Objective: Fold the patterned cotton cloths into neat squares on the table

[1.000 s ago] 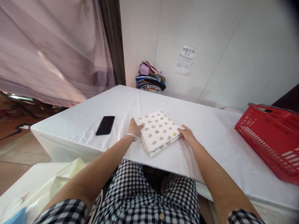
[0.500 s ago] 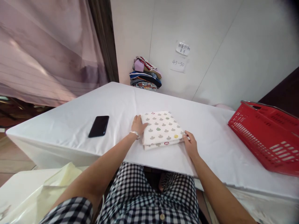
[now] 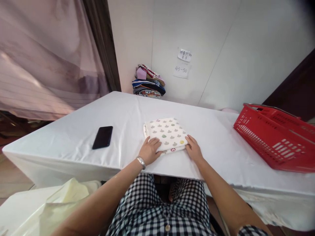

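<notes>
Both our hands are down on the folded cloth right now. The left hand lies flat with fingers spread over the near-left corner, and the right hand sits at the near-right corner with fingers relaxed and apart, touching the edge rather than pinching it. Neither hand is clamped on anything; they just press and steady it. It looks like the palms are there to keep the layers flat and squared, since the bundle is a neat stack of folds.

The cloth itself is white with small grey shapes and a few coloured ones. It lies on the white table, near the front edge and roughly in the middle, straight in front of us.

Off to the left, well apart from the cloth, there's a black phone lying flat. On the right end of the table sits a red basket, tilted a bit. Against the back wall there's a pile of folded clothes, and above it two paper notes stuck on the wall. Something pale yellow sits low on our left.
</notes>
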A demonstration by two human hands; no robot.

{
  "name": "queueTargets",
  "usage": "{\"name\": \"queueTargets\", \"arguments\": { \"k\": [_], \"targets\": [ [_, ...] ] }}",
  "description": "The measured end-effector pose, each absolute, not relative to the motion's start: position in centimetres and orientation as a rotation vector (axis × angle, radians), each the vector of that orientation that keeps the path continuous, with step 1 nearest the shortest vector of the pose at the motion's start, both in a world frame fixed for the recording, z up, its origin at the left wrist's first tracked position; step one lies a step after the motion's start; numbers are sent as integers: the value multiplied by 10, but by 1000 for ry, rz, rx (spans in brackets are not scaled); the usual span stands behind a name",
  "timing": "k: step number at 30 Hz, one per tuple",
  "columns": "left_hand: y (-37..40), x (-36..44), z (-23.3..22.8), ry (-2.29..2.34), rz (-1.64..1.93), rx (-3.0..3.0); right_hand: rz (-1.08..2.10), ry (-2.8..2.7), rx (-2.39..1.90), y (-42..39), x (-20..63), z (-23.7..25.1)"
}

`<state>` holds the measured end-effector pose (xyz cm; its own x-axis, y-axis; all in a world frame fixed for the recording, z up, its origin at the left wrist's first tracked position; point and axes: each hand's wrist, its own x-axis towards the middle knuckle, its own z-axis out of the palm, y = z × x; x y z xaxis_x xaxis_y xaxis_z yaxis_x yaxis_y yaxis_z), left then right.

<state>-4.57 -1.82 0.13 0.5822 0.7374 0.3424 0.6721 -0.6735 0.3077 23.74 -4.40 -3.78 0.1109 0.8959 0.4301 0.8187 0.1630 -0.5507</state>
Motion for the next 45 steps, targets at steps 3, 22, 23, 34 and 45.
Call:
{"name": "queueTargets", "arguments": {
  "k": [3, 22, 23, 34, 45],
  "targets": [
    [-17, -43, 3, 1191, 663, 2737, 85, -1722, -1716, -43, 235, -38],
    [-31, -45, -11, 1369, 812, 2857, -128, -1816, -1665, -36, 241, -50],
    [-33, -45, -12, 1377, 825, 2853, -166, -1848, -1658, -37, 240, -48],
    [-47, -31, -12, 1506, 814, 2738, -420, -2183, -1638, -42, 229, -34],
    [-52, -21, -32, 1632, 823, 2771, -379, -2278, -1731, -48, 223, -24]
  ]
}}
